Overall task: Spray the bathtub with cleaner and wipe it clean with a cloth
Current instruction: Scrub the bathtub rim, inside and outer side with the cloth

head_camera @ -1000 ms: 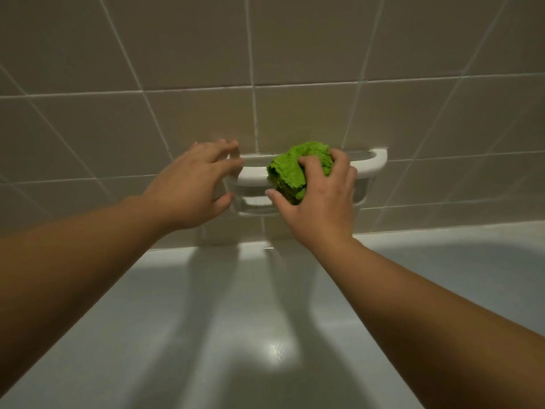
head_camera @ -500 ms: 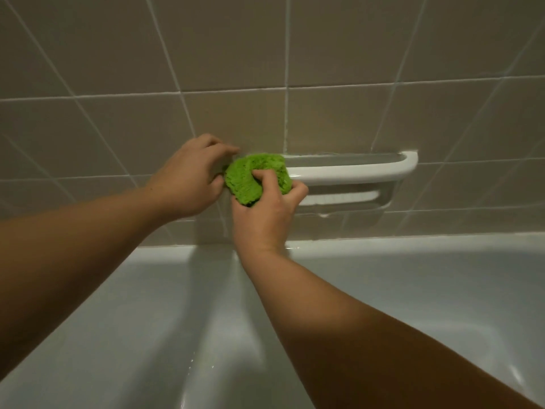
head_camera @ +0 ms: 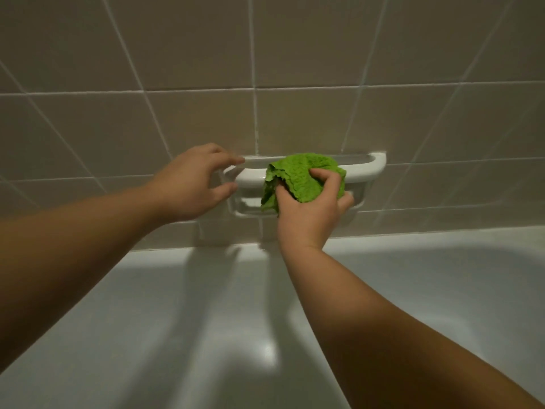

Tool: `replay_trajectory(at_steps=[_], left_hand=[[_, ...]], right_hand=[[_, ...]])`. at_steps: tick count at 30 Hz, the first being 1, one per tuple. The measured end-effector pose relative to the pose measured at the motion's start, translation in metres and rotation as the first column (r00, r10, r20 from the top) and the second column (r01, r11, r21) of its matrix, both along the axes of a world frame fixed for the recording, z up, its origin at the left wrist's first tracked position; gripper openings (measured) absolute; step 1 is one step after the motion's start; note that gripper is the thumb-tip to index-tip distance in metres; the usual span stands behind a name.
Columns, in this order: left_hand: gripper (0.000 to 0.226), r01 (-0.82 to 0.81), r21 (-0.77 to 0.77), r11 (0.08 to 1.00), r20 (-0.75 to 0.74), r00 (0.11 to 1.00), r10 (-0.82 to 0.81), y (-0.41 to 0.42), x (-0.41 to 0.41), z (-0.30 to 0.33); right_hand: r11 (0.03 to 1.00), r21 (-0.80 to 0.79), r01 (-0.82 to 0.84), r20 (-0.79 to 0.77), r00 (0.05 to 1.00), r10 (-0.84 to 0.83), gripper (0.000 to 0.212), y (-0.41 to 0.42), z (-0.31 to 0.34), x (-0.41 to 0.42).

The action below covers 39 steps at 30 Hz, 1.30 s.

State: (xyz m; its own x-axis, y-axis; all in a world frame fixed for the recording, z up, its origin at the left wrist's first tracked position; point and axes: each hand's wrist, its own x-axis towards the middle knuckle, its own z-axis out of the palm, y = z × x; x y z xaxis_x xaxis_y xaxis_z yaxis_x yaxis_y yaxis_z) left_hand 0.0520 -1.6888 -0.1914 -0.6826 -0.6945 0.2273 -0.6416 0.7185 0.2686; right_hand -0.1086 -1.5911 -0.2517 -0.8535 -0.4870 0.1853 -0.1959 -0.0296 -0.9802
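— Gripping what, exactly?
— Right hand has its fingers curled round a bunched green cloth, pressing it on the front bar of the soap holder.
— And the other hand?
— Left hand is spread, fingers fairly straight; the fingertips seem to touch the left end of the holder, holding nothing.
— Now big to small?
— Beige tiled wall fills the upper half. Below it the white bathtub runs across the bottom, its rim meeting the tiles, with both forearms reaching over it and casting shadows on its inner side. On the wall just above the rim sits the white soap holder. The cloth covers its middle; a corner hangs down beside the thumb.
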Motion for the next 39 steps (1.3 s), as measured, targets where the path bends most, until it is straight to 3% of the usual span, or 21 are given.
replay_trajectory(at_steps=[5, 10, 15, 18, 22, 29, 31, 36, 39], left_hand=[[0.05, 0.021, 0.017, 1.0, 0.094, 0.995, -0.022, 0.003, -0.015, -0.007], [0.072, 0.022, -0.026, 0.999, 0.203, 0.979, -0.016, 0.016, -0.034, -0.018], [0.071, 0.007, -0.116, 0.993, 0.215, 0.976, 0.018, 0.029, -0.056, -0.03], [0.061, 0.034, -0.179, 0.983, 0.166, 0.986, -0.004, 0.029, -0.072, -0.035], [0.065, -0.023, -0.202, 0.979, 0.148, 0.987, 0.054, 0.032, -0.093, -0.046], [0.068, -0.164, -0.258, 0.952, 0.034, 0.983, 0.179, 0.042, -0.11, -0.059], [0.072, -0.176, -0.258, 0.95, -0.023, 0.984, 0.176, 0.05, -0.114, -0.061], [0.081, -0.179, -0.247, 0.952, -0.132, 0.98, 0.149, 0.082, -0.118, -0.089], [0.081, -0.11, -0.242, 0.964, -0.131, 0.988, 0.08, 0.1, -0.117, -0.129]], right_hand=[[0.991, -0.001, 0.137, 0.092, 0.986, -0.136, 0.047, 0.007, 0.005, -0.049], [0.997, 0.071, -0.039, -0.045, 0.998, 0.043, 0.047, 0.016, 0.0, -0.054], [0.984, 0.075, 0.163, 0.165, 0.971, -0.174, 0.035, 0.017, 0.014, -0.125], [0.986, 0.136, 0.093, 0.236, 0.964, -0.124, 0.05, 0.02, 0.001, -0.138], [0.995, 0.097, -0.038, 0.285, 0.959, 0.008, 0.072, 0.027, -0.017, -0.147], [0.981, -0.012, -0.195, 0.319, 0.929, 0.188, 0.049, 0.036, -0.034, -0.173], [0.978, 0.033, -0.204, 0.299, 0.936, 0.185, 0.042, 0.047, -0.056, -0.178], [0.982, 0.185, -0.047, 0.245, 0.97, 0.0, 0.037, 0.059, -0.098, -0.217], [0.944, 0.316, -0.094, 0.102, 0.993, 0.065, 0.037, 0.058, -0.121, -0.233]])
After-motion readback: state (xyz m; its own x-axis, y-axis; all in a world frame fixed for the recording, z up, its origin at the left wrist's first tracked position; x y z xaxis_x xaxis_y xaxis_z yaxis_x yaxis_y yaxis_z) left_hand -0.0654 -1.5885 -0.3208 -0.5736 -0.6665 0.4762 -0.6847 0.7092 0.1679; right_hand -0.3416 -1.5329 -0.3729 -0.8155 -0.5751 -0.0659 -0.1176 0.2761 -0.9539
